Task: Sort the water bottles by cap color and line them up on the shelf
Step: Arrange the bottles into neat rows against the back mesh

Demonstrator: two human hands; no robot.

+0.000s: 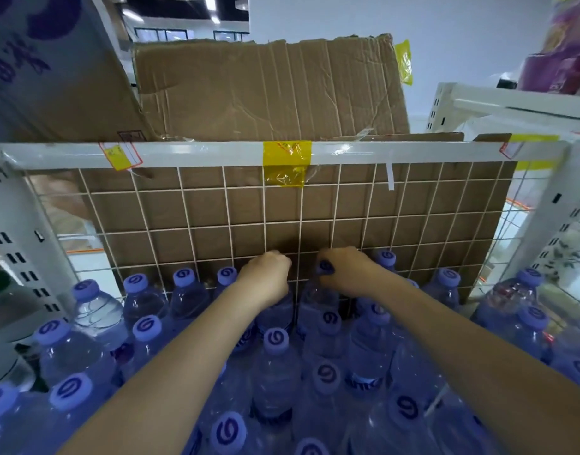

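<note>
Several clear water bottles with purple caps (pixel 276 341) stand packed on the shelf below me. My left hand (pixel 266 278) is curled over the top of a bottle (pixel 275 315) in the back row, hiding its cap. My right hand (pixel 344 270) grips the neck of the neighbouring back-row bottle (pixel 316 300), whose purple cap (pixel 325 267) shows at my fingertips. Both bottles stand upright close to the white wire grid (pixel 223 208) at the back of the shelf.
Flattened brown cardboard (pixel 269 96) stands behind the grid, above a white shelf rail (pixel 216 153) with yellow tape (pixel 287 162). White slotted uprights (pixel 18 244) flank the shelf. A bottle with a darker cap (pixel 6 300) stands at far left. Purple packages (pixel 564 44) sit top right.
</note>
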